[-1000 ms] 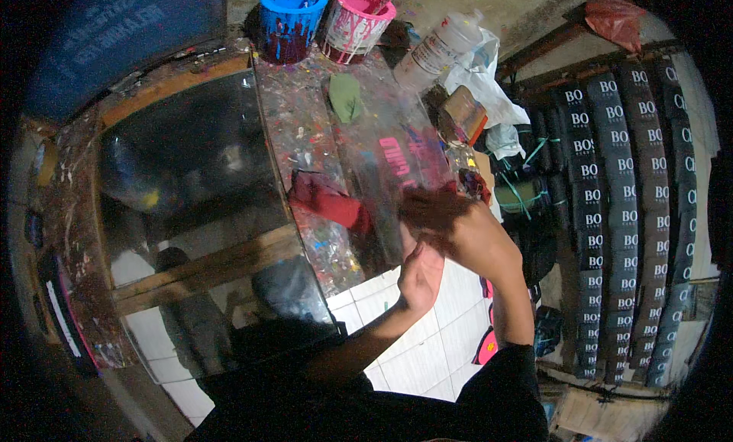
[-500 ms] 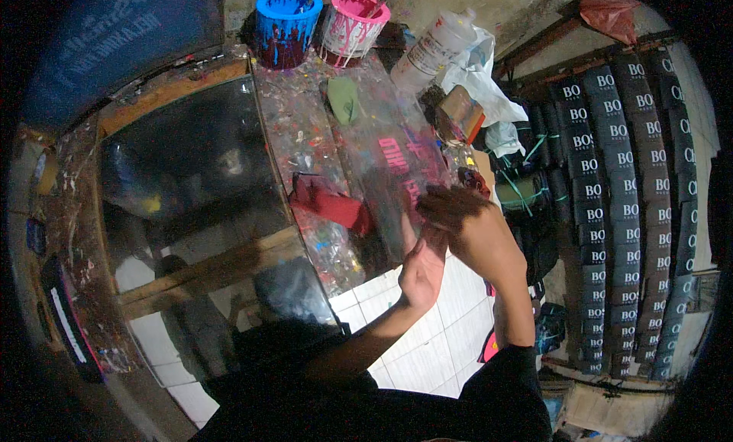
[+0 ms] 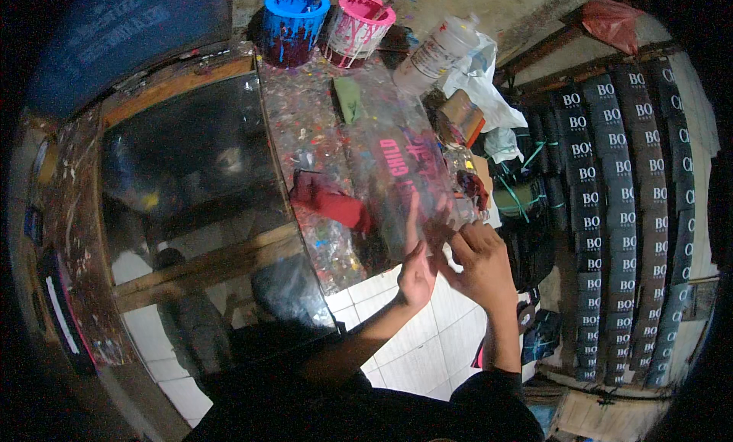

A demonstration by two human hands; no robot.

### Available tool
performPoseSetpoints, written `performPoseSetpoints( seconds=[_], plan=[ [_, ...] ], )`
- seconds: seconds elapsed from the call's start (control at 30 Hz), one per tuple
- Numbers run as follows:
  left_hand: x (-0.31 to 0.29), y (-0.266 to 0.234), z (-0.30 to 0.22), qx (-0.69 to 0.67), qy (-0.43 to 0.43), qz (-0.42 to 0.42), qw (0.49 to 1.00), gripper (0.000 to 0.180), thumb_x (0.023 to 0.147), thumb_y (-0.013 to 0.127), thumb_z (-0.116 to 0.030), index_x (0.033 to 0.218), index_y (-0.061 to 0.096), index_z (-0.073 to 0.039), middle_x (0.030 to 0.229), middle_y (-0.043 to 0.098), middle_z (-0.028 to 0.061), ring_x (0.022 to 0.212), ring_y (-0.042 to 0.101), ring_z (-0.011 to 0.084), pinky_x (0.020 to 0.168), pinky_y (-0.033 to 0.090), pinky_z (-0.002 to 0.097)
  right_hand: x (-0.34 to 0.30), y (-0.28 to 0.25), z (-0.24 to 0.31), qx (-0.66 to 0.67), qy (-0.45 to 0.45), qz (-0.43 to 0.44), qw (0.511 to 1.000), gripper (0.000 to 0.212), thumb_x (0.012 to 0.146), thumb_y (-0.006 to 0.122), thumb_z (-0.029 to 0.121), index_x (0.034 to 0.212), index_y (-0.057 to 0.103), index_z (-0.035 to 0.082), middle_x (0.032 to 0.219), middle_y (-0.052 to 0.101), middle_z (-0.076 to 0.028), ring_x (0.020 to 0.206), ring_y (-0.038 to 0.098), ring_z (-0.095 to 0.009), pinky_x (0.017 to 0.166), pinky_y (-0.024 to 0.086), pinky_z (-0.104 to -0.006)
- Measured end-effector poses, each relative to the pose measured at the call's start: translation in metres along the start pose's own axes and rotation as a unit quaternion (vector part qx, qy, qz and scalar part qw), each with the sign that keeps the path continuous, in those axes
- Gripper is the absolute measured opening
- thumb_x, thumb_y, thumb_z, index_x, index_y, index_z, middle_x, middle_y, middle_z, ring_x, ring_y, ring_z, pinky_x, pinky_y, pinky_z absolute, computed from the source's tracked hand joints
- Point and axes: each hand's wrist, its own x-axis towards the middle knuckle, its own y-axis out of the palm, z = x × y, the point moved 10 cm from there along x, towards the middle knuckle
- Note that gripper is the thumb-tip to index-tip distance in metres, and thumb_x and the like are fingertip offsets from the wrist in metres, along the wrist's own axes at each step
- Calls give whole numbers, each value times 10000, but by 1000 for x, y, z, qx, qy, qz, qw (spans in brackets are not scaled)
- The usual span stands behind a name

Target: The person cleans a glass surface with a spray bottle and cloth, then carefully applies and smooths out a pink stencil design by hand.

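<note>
A clear plastic sheet (image 3: pixel 385 167) with pink lettering lies over the paint-spattered bench and reaches past its near edge. My left hand (image 3: pixel 418 278) holds the sheet's near end, with its stretched fingers showing pink through the plastic. Close by on the right, my right hand (image 3: pixel 482 262) is at the sheet's near right corner, fingers bent and drawn together; what they grip, if anything, is hidden. A folded red cloth (image 3: pixel 336 205) rests left of the sheet. Further up lies a green cloth piece (image 3: pixel 347 98).
Blue (image 3: pixel 294 30) and pink (image 3: pixel 357 31) paint tubs stand at the back, beside a translucent bottle (image 3: pixel 439 51). A squeegee (image 3: pixel 462 117) lies right of the sheet. A dark framed glass panel (image 3: pixel 198 182) is at left. Dark printed stacks (image 3: pixel 611 198) line the right side.
My right hand has moved down and to the right, from over my left fingers to the sheet's corner. More of the pink lettering shows. My left hand has shifted slightly left.
</note>
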Motion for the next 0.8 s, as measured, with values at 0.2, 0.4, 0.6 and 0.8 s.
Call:
performPoseSetpoints(
  seconds=[0.2,0.4,0.6,0.8],
  plan=[
    [-4,-18,10,77,23,-36,996,811,1008,407,-442,1647,40,-103,1659,240,214,1505,305,327,1248,164,456,-11,-5,-14,-36,13,-97,995,232,665,791,73,799,601,70,725,520,-71,671,564,-283,603,469,-412],
    [-10,-36,27,-289,-43,-156,943,756,1028,386,-574,1613,277,-107,1657,309,110,1482,350,276,1240,209,432,-17,-5,-35,-57,73,-111,990,233,772,752,35,999,715,74,727,532,-63,659,551,-270,587,454,-403],
    [-5,-44,26,-299,-60,-179,936,545,1068,430,-415,1534,437,-132,1617,398,42,1492,356,287,1253,247,445,-20,3,-43,-37,102,-75,991,367,748,736,52,1113,714,76,753,535,-68,688,550,-269,616,470,-399],
    [-5,-41,25,-352,-63,-176,917,503,1069,457,-366,1498,479,-104,1573,461,60,1482,376,280,1243,269,445,-11,-18,-38,139,161,10,977,493,716,604,34,1205,611,-25,826,530,-137,754,539,-306,675,458,-412]
  ],
)
